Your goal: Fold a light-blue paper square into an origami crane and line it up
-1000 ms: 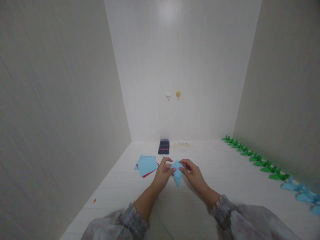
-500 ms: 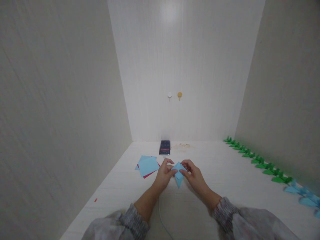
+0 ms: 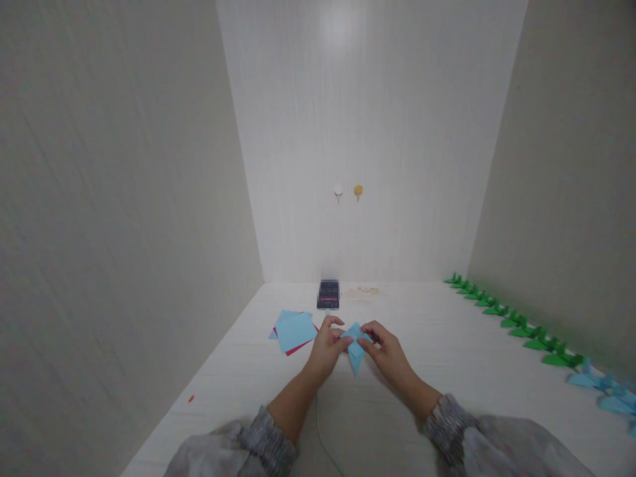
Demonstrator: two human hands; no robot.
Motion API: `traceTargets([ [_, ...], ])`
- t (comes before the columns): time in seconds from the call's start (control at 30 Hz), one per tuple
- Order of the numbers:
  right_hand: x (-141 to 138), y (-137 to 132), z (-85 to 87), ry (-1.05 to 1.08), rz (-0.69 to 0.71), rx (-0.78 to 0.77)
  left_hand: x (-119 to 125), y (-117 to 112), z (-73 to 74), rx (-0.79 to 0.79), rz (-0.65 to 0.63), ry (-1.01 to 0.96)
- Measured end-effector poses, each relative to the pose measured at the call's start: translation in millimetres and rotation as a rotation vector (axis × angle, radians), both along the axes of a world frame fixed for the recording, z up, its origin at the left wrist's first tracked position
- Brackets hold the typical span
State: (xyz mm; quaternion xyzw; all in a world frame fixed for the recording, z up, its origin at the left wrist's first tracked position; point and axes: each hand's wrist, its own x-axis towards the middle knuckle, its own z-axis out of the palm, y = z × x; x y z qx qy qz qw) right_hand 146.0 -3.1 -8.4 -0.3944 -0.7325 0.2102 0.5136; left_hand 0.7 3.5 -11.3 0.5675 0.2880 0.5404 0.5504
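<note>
A light blue folded paper (image 3: 355,351), kite-shaped with its long point toward me, is held between both hands just above the table. My left hand (image 3: 325,346) pinches its left side, thumb on the front face. My right hand (image 3: 385,348) grips the right corner with thumb and fingers. The fingertips behind the paper are partly hidden. Left of my left hand lies a loose stack of square paper sheets (image 3: 295,331), light blue on top with red showing beneath.
A phone (image 3: 328,295) lies near the back wall, with a white cable (image 3: 320,430) running toward me. Along the right wall stands a row of green folded paper figures (image 3: 517,324), then blue ones (image 3: 603,387). A small orange scrap (image 3: 191,399) lies at left. Two hooks (image 3: 358,190) are on the wall.
Both hands keep their pinch on the folded paper, with only slight finger movement. The whole view has shifted very slightly.
</note>
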Motion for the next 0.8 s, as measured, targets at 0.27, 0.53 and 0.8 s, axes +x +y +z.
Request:
traceTargets([
  [0.27,-1,-1,0.2,-0.048,0.024,-0.014,1,-1,3.0,-0.022,0.011,-0.059],
  [0.53,0,3,-5.4,0.031,-0.006,-0.076,2,-6,10.2,-0.076,-0.01,-0.09],
  [0.8,-1,0,1.7,-0.046,0.108,-0.045,0,1,1.3,-0.068,0.112,-0.091],
])
